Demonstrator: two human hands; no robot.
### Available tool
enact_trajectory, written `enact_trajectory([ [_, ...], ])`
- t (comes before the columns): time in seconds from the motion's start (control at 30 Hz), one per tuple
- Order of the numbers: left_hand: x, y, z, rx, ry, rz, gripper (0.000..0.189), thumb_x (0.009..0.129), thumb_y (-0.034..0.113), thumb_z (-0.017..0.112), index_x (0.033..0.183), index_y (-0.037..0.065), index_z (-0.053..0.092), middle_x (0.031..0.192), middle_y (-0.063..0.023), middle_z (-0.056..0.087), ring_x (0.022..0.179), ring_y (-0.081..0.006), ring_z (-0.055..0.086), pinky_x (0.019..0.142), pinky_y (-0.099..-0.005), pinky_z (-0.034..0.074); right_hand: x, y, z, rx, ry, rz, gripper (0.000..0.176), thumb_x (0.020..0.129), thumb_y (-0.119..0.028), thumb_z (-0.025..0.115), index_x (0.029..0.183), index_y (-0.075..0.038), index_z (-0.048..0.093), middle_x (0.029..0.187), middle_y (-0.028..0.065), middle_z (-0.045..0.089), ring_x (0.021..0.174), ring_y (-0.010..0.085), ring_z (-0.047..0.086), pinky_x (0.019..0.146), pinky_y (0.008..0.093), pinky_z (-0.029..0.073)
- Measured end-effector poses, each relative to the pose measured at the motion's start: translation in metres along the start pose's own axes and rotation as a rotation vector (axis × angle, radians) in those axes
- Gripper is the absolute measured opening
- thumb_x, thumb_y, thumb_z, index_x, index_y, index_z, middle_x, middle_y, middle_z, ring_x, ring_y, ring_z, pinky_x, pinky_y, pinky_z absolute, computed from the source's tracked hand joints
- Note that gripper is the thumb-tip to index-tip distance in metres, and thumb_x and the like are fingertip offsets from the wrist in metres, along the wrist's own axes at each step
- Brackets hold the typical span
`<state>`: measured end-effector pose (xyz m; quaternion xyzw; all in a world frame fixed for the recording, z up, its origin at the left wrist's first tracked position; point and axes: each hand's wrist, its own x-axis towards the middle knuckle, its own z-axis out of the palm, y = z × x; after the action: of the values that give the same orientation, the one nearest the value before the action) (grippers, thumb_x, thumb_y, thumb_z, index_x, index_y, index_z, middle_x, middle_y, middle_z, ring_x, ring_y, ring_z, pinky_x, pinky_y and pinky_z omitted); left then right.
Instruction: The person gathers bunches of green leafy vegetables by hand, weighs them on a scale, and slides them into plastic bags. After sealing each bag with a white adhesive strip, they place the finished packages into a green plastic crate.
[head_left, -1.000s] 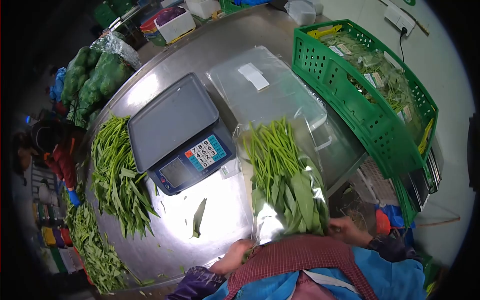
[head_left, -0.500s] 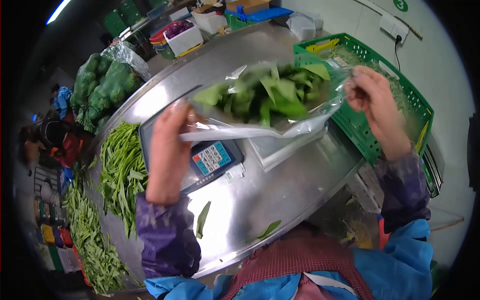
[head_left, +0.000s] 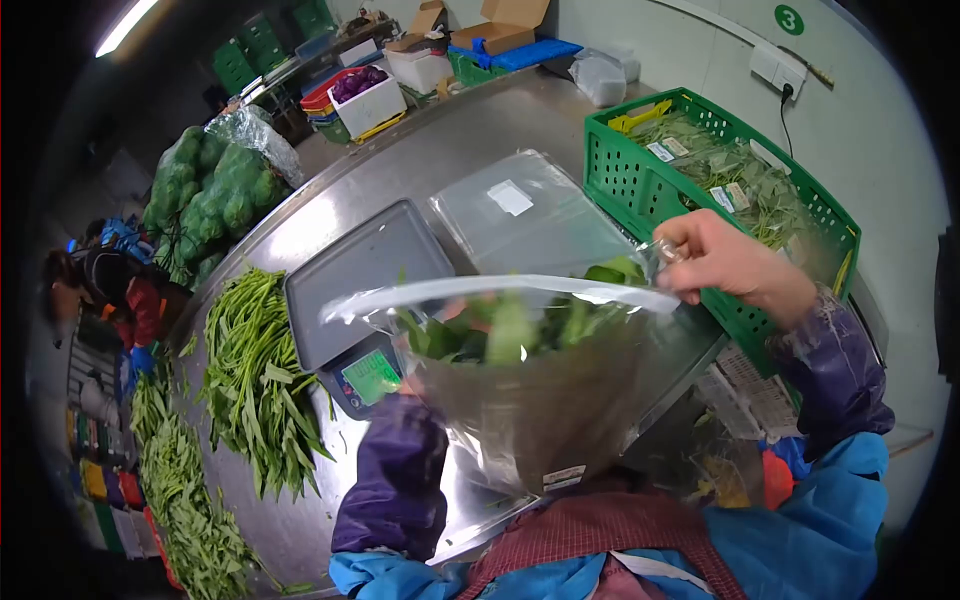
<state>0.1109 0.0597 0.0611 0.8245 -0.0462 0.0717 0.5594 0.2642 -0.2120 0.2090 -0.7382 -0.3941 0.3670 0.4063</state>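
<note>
A clear plastic bag (head_left: 560, 420) with a whitish band along its mouth hangs upright in front of me, a small label near its bottom. Leafy greens (head_left: 600, 320) show inside, near the top. My right hand (head_left: 715, 258) pinches the bag's upper right corner, fingers closed. Of my left hand (head_left: 408, 388) only a bit of skin shows at the bag's left side; the bag hides or blurs its fingers. Beyond the bag lies a digital scale (head_left: 375, 260) with a grey tray and a lit green display. A stack of flat clear bags (head_left: 540, 215) lies beside it.
Bunches of long-stemmed greens (head_left: 255, 370) lie on the left of the steel table (head_left: 470, 130), with more greens (head_left: 185, 490) farther left. At the right stands a green crate (head_left: 640, 170) of bagged, labelled greens. Net sacks (head_left: 215, 190) and another person (head_left: 130, 280) are at far left.
The bag has swung from lying tilted over the scale to hanging upright closer to me, its greens lower inside. My left hand has moved down and right, behind the bag; the right hand has lowered.
</note>
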Motion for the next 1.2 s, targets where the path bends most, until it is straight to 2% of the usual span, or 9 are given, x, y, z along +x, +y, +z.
enact_trajectory([
  [0.2, -0.007, -0.034, 0.052, -0.590, 0.048, -0.301, 0.034, 0.089, 0.026, 0.049, 0.114, 0.003, 0.051, 0.098, -0.0068, 0.058, 0.087, -0.0188, 0.058, 0.077, -0.0316, 0.049, 0.021, -0.022, -0.010, -1.071, 0.170, -0.279, 0.035, 0.064, -0.026, 0.070, 0.088, -0.005, 0.057, 0.089, 0.0076, 0.059, 0.075, 0.0214, 0.058, 0.064, 0.0318, 0.046],
  [0.47, -0.024, -0.063, 0.065, -0.758, 0.233, -0.428, 0.040, 0.089, 0.032, 0.047, 0.117, 0.004, 0.049, 0.098, -0.0071, 0.058, 0.088, -0.0197, 0.057, 0.078, -0.0335, 0.049, 0.045, -0.039, 0.030, -0.665, -0.095, -0.926, 0.026, 0.062, -0.012, 0.073, 0.084, -0.009, 0.061, 0.106, 0.0058, 0.056, 0.107, 0.0263, 0.048, 0.090, 0.0392, 0.038],
  [0.6, -0.031, -0.071, 0.068, -0.827, 0.308, -0.478, 0.043, 0.089, 0.035, 0.046, 0.119, 0.005, 0.048, 0.097, -0.0073, 0.058, 0.088, -0.0202, 0.057, 0.078, -0.0344, 0.049, 0.044, -0.085, -0.107, -0.434, 0.825, -0.573, 0.047, 0.078, -0.040, 0.060, 0.108, -0.003, 0.055, 0.105, 0.0079, 0.058, 0.099, 0.0171, 0.053, 0.083, 0.0343, 0.042],
  [0.67, -0.033, -0.074, 0.065, -0.849, 0.335, -0.487, 0.044, 0.089, 0.036, 0.045, 0.120, 0.005, 0.047, 0.097, -0.0074, 0.058, 0.088, -0.0205, 0.057, 0.079, -0.0349, 0.049, 0.041, -0.131, -0.107, -0.418, 1.163, -1.076, 0.015, 0.087, -0.019, 0.051, 0.089, -0.006, 0.058, 0.077, 0.0036, 0.059, 0.066, 0.0115, 0.055, 0.057, 0.0252, 0.046],
  [0.77, -0.033, -0.077, 0.064, -0.884, 0.369, -0.502, 0.046, 0.089, 0.039, 0.045, 0.122, 0.005, 0.046, 0.097, -0.0075, 0.058, 0.088, -0.0208, 0.057, 0.079, -0.0356, 0.049, 0.022, -0.142, -0.134, -0.677, 1.358, -0.883, 0.019, 0.088, -0.023, 0.051, 0.089, -0.005, 0.058, 0.077, 0.0020, 0.058, 0.065, 0.0114, 0.055, 0.058, 0.0253, 0.047],
  [0.87, -0.032, -0.077, 0.064, -0.914, 0.402, -0.507, 0.049, 0.090, 0.041, 0.044, 0.123, 0.006, 0.046, 0.097, -0.0077, 0.057, 0.088, -0.0212, 0.057, 0.080, -0.0363, 0.049, 0.058, -0.090, -0.097, -0.633, 0.610, -0.965, 0.027, 0.087, -0.025, 0.056, 0.110, -0.011, 0.054, 0.093, 0.0040, 0.056, 0.085, 0.0139, 0.053, 0.076, 0.0234, 0.045],
  [0.93, -0.031, -0.079, 0.065, -0.940, 0.431, -0.518, 0.050, 0.090, 0.042, 0.043, 0.124, 0.006, 0.045, 0.097, -0.0077, 0.057, 0.088, -0.0215, 0.057, 0.080, -0.0368, 0.049, 0.054, -0.052, -0.068, -0.677, 0.155, -0.648, 0.088, 0.064, -0.048, 0.071, 0.134, -0.008, 0.034, 0.129, 0.0102, 0.042, 0.116, 0.0216, 0.045, 0.092, 0.0371, 0.040],
  [1.0, -0.032, -0.078, 0.061, -0.957, 0.468, -0.524, 0.052, 0.090, 0.044, 0.043, 0.125, 0.006, 0.044, 0.097, -0.0078, 0.057, 0.088, -0.0217, 0.056, 0.080, -0.0373, 0.049, 0.055, -0.015, -0.019, -0.564, 0.186, -0.728, 0.025, 0.073, -0.018, 0.062, 0.092, -0.002, 0.058, 0.089, 0.0063, 0.062, 0.086, 0.0170, 0.058, 0.079, 0.0289, 0.046],
  [1.2, 0.005, -0.014, 0.004, -1.495, 0.131, -0.188, 0.079, 0.080, 0.066, 0.039, 0.134, 0.010, 0.035, 0.117, -0.0141, 0.050, 0.099, -0.0277, 0.052, 0.089, -0.0441, 0.044, 0.060, 0.033, -0.042, -0.446, 0.132, -0.189, 0.010, 0.082, -0.010, 0.051, 0.076, -0.001, 0.053, 0.063, 0.0012, 0.054, 0.064, 0.0089, 0.049, 0.059, 0.0266, 0.037],
])
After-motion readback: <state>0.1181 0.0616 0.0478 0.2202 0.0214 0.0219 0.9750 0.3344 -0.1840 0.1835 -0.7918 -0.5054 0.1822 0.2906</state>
